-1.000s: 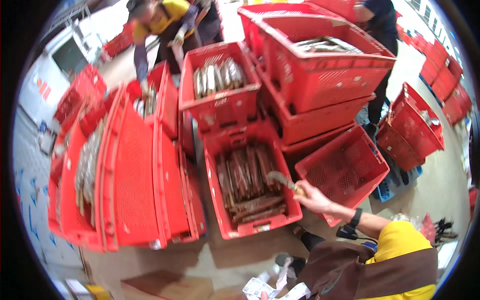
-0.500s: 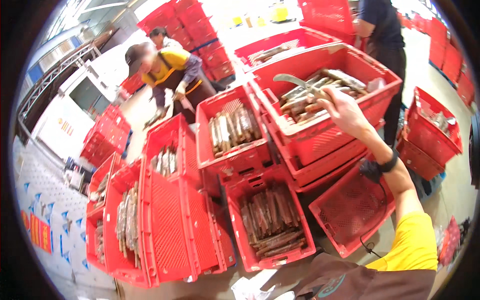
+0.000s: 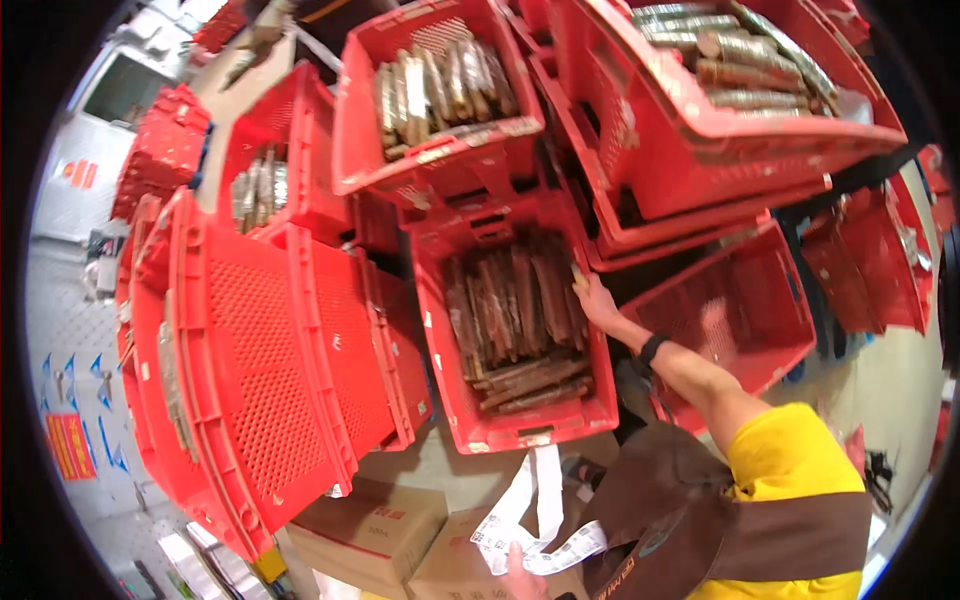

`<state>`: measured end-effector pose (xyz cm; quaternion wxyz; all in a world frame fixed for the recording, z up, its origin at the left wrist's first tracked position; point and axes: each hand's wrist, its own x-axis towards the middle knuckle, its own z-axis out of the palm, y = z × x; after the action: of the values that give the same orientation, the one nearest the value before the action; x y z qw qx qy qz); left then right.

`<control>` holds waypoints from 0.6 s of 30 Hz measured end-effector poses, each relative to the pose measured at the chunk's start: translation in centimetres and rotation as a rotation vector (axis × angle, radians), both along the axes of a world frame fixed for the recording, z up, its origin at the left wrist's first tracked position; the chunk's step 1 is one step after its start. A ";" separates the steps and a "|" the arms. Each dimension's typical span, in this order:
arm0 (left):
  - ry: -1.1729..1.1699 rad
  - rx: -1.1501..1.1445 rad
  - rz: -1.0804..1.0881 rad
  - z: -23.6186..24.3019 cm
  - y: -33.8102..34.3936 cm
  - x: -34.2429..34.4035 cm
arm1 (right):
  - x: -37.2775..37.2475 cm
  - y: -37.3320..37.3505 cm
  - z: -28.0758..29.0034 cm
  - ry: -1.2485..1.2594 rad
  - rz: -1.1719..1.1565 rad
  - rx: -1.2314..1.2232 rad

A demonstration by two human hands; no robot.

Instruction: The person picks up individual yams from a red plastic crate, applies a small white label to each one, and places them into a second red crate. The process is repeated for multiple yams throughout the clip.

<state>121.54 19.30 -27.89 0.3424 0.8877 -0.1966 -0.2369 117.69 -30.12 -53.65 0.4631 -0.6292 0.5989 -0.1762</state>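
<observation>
A red plastic crate [image 3: 470, 440] stands before me, holding long brown sticks [image 3: 515, 310], some with a shiny, film-like surface. My right hand [image 3: 597, 302] reaches to its right rim with closed fingers; what they hold, if anything, is hidden. At the lower edge, my left hand [image 3: 522, 580] pinches a white strip of printed labels [image 3: 545, 545]. The strip loops upward to the crate's front rim. Only the thumb and part of that hand show.
Stacked crates [image 3: 700, 170] hold wrapped sticks at the right, beside a tilted crate [image 3: 780, 350]. Another filled crate [image 3: 440, 175] stands behind. Tipped crates [image 3: 260, 350] crowd the left, and cardboard boxes [image 3: 370, 530] sit below them. A person's arm [image 3: 265, 30] shows at the far left.
My view has dropped toward the near crate. My right hand, which held a curved knife over the far right crate, has come down to the near crate's rim. My left hand and label strip have appeared.
</observation>
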 end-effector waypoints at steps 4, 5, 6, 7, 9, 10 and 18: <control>0.537 -0.098 0.666 2.8 -3.5 -0.9 | 1.3 0.2 -2.8 0.002 0.085 -0.152; 0.408 -0.013 0.423 2.1 -2.3 -1.0 | 2.1 -1.7 -3.3 0.002 0.084 -0.307; 0.279 0.069 0.180 1.3 -1.4 -1.1 | 2.9 -3.7 -3.7 0.008 0.082 -0.462; 0.375 -0.019 0.288 0.2 -1.0 -1.3 | 3.9 -5.9 -3.7 0.075 0.085 -0.503; 0.576 -0.031 0.481 -1.5 -2.7 -1.4 | 3.8 -10.8 -4.1 0.211 0.090 -0.605; 0.700 -0.017 0.562 -2.2 -3.6 -1.6 | 1.9 -12.4 -5.0 0.291 0.095 -0.657; 0.432 0.034 0.321 -3.6 -2.6 -2.1 | -7.6 6.3 -1.9 -0.033 0.121 -0.268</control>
<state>119.43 16.66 -31.46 0.3947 0.8420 0.0282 -0.3666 110.11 -23.82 -55.54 0.3944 -0.7175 0.5231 -0.2367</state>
